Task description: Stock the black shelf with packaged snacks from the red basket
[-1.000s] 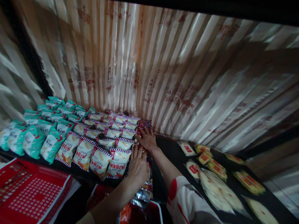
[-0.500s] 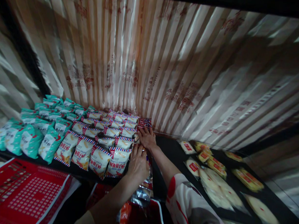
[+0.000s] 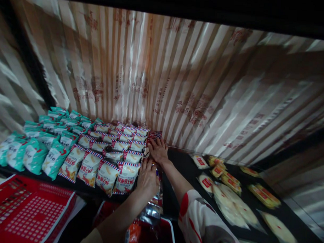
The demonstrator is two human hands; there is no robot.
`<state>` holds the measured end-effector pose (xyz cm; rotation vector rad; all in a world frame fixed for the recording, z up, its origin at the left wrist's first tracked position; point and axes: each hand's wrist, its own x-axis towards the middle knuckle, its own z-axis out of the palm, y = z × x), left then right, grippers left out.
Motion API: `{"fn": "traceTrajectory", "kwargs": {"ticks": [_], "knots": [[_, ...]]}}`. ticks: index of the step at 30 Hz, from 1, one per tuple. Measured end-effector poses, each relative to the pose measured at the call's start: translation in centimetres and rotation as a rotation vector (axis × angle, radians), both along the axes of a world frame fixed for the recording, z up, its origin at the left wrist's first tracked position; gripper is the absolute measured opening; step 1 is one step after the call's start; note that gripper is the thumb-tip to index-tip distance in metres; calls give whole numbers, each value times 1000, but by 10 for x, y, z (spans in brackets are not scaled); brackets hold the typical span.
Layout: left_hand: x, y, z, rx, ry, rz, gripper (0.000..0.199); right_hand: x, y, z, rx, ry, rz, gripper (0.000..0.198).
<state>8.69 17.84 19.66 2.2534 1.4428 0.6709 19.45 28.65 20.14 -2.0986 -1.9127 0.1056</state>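
Observation:
On the black shelf, my right hand (image 3: 158,150) lies with fingers spread over a dark red packet (image 3: 154,134) at the far end of a narrow row. My left hand (image 3: 148,177) rests nearer to me on the same row, fingers stretched out and pointing away. Parts of shiny packets (image 3: 157,197) show beside and below it; both hands hide most of the row. Just left of my left hand stands a white snack bag (image 3: 126,177) with a striped border, in a block of several like it.
Several teal snack bags (image 3: 34,156) fill the shelf's left end. Flat packs of pale food (image 3: 229,205) and yellow packs (image 3: 264,195) lie to the right. A red basket (image 3: 36,209) stands front left; another red basket (image 3: 171,230) sits below my arms. Striped sheeting (image 3: 153,75) hangs behind.
The view has tilted up slightly, showing more of the dark edge at the top. Both hands stay on the same row, with hardly any movement over the packets.

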Motion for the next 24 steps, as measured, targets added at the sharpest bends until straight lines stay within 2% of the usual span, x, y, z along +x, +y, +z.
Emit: {"fn": "traceTrajectory", "kwargs": {"ticks": [5,9,13,17,19,21,24], "knots": [[0,-5,2,30,10,10,47,8,-16,-1,237,107,-26,43],[1,-17,4,63,-59,-27,37,17,-47,-1,385,267,11,41],[-4,-45,7,72,-179,-95,32,25,-95,-5,490,435,-101,38],[-15,-93,5,-35,-265,-282,33,25,-160,-30,588,654,-233,37],[-21,-119,-4,-106,-257,-406,33,20,-197,-51,527,762,-263,38],[-26,-143,-19,-201,-199,-462,33,15,-231,-74,394,774,-277,36],[-32,-170,-51,-395,-19,-494,30,8,-271,-107,101,555,-171,31]]}}
